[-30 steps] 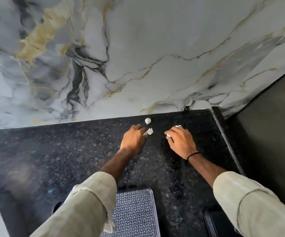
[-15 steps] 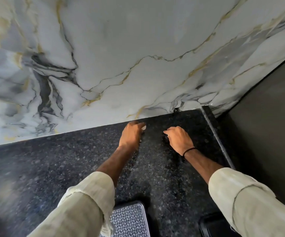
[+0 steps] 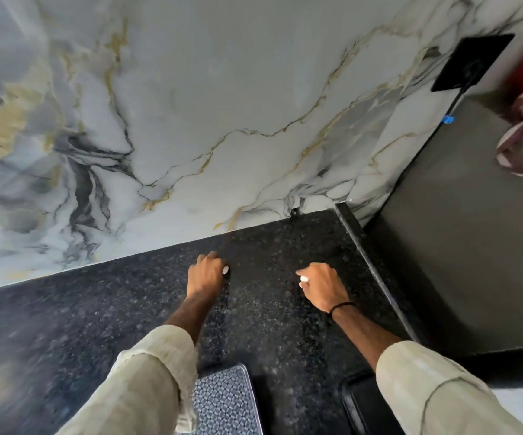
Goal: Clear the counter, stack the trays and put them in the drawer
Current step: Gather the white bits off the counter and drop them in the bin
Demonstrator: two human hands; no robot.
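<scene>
Left hand (image 3: 207,274) is curled shut around a white scrap (image 3: 225,270) that peeks out at its thumb side; right hand (image 3: 323,285) is likewise closed on another scrap (image 3: 303,279). Both hover low over the black counter (image 3: 269,246), well apart. This looks like the clearing step, with the scraps gathered (the bare counter between the hands suggests none remain there). Next they need dumping somewhere before the patterned tray (image 3: 222,400) and dark tray (image 3: 356,406) at the near edge get stacked. A second ago three scraps lay loose on the counter; the hands have since drawn apart.
</scene>
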